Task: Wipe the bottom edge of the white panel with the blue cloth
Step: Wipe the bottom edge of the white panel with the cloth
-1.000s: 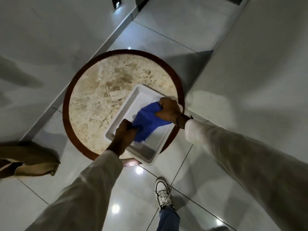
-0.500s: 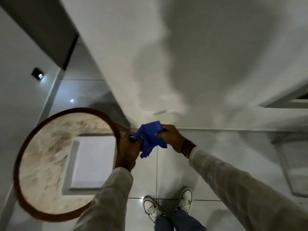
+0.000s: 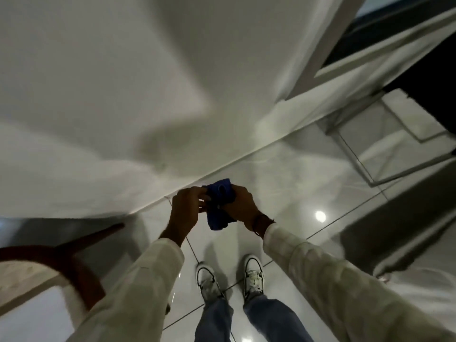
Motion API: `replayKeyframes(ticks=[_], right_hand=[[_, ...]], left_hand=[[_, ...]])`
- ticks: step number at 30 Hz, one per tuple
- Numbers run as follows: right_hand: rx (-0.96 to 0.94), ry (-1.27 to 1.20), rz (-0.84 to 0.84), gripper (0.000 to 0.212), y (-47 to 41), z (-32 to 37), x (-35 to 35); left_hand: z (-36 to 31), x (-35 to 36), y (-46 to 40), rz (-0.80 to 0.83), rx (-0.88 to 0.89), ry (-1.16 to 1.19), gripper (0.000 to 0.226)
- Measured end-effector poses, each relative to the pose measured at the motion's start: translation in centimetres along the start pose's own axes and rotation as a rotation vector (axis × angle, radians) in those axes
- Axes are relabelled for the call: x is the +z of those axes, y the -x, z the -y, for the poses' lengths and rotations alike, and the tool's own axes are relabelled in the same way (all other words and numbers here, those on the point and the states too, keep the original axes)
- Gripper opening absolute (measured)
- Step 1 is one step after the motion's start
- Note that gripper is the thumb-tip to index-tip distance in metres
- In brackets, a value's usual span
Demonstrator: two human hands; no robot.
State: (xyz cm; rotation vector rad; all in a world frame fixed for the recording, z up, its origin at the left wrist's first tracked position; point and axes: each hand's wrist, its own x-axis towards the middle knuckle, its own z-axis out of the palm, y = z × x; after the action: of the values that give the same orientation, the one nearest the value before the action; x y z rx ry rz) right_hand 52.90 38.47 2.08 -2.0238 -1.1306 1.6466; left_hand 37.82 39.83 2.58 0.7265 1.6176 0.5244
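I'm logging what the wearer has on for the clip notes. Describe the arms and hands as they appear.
Both arms wear long, loose, cream-coloured sleeves that end at the wrists. The left hand and the right hand are bare, with no gloves. A dark band, perhaps a watch or bracelet, circles the right wrist; blur hides its details.

Cloth (image 3: 218, 208) deep blue; panel (image 3: 103, 99) white, grey-shadowed; floor (image 3: 283, 178) glossy pale tile; sleeves (image 3: 328, 275) cream, perhaps faintly checked; shoes (image 3: 254, 275) white; jeans (image 3: 271, 319) blue; surface (image 3: 22, 275) beige marble, rim reddish-brown.
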Motion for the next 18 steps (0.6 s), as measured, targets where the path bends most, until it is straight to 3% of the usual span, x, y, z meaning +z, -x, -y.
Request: replayKeyframes(ticks=[1, 4, 6, 8, 13, 15, 18], right_hand=[[0.04, -0.037, -0.038, 0.045, -1.7, -1.5, 0.4], [0.155, -0.192, -0.105, 0.047, -8.3, -7.5, 3.0], [0.234, -0.351, -0.162, 0.051, -11.9, -10.6, 4.4], [0.258, -0.519, -0.224, 0.053, -19.6, -16.4, 7.7], [0.213, -0.744, -0.316, 0.06, -33.7, -25.3, 11.8], [0.156, -0.782, -0.353, 0.062, -38.0, -27.3, 12.5], [0.047, -0.796, -0.457, 0.061, -43.3, -29.3, 13.5]], left_hand=[[1.0, -0.1, -1.9, 0.012, 0.121, -0.247, 0.03], [5.1, -1.8, -8.8, -0.003, 0.73, -1.138, 0.044], [6.5, -2.6, -13.1, 0.029, 0.975, -1.425, 0.055], [10.0, -1.5, -20.6, 0.066, 1.058, -1.702, 0.066], [16.4, 2.4, -33.8, 0.06, 1.206, -2.068, 0.076], [17.7, 4.0, -37.4, -0.033, 1.283, -2.135, 0.08], [19.1, 5.7, -41.6, -0.297, 1.37, -2.187, 0.086]])
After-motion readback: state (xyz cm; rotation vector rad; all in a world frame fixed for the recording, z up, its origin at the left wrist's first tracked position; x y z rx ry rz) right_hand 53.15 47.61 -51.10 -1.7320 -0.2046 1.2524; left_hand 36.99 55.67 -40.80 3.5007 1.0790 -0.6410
